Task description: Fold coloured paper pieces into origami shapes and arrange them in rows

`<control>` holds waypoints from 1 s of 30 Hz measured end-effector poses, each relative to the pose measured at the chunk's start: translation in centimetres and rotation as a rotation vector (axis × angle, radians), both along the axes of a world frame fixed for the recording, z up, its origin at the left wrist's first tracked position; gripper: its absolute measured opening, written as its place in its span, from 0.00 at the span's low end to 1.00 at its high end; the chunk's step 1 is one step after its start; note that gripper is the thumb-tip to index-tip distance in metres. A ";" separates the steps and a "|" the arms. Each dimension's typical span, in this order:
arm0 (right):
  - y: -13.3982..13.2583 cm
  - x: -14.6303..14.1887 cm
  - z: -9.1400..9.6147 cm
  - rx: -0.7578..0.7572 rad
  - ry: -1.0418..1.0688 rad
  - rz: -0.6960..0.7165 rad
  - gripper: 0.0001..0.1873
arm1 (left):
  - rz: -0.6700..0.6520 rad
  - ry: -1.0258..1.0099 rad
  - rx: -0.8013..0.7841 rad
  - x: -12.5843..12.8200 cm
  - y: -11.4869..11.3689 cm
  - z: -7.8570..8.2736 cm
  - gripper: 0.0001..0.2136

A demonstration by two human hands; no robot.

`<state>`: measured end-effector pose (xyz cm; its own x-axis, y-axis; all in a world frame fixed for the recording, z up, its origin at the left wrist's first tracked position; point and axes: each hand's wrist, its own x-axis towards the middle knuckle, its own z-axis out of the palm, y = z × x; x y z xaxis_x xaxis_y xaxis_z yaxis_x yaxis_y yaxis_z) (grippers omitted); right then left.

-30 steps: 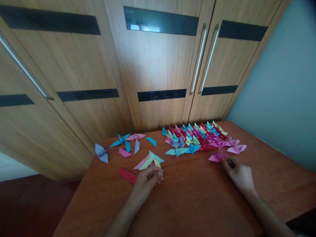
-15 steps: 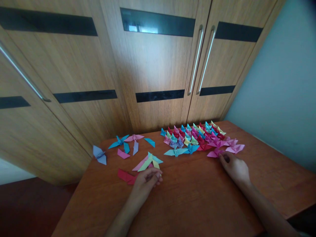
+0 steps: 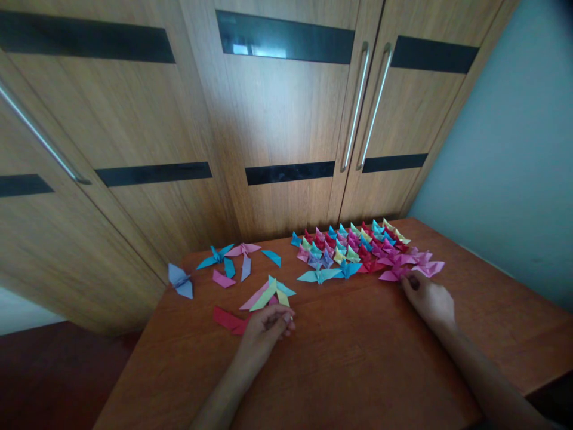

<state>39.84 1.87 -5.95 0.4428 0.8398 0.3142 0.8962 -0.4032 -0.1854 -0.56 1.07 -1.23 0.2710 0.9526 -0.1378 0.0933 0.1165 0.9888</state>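
Observation:
Pinched at its near edge, a pink origami crane (image 3: 394, 272) is in my right hand (image 3: 430, 300), at the front right of the grouped cranes. Other pink cranes (image 3: 428, 269) lie just behind that hand. My left hand (image 3: 267, 325) rests on the table with loosely curled fingers, the thumb near the fingertips and nothing visible in them. Just beyond it, a light yellow-green folded piece (image 3: 265, 295) overlaps pink and teal ones. Red folded papers (image 3: 229, 319) lie beside it, partly hidden by the left hand.
Rows of multicoloured cranes (image 3: 340, 245) stand at the back of the brown table (image 3: 349, 358). A light-blue crane (image 3: 319, 275) lies in front. Blue (image 3: 218, 255), pink (image 3: 243, 249) and grey-blue (image 3: 180, 280) pieces lie left. Wooden cabinet doors (image 3: 286, 119) rise behind; a wall (image 3: 505, 179) bounds the right.
My right hand has shifted slightly away from me and to the right, moving the pink crane closer to the group. My left hand has stayed in place.

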 end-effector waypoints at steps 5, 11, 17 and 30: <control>0.2 0.2 0.0 0.008 0.010 -0.010 0.17 | -0.015 0.007 0.007 0.0 0.0 -0.1 0.14; 0.0 0.1 0.0 0.045 0.026 -0.006 0.17 | -0.024 0.015 0.013 -0.1 0.0 -0.1 0.14; -1.1 -1.0 0.3 0.150 0.099 0.008 0.16 | -0.025 0.020 0.007 0.0 0.0 -0.1 0.14; -1.4 -16.3 2.8 0.109 0.363 0.662 0.10 | -0.002 -0.027 0.035 -0.3 0.1 0.4 0.12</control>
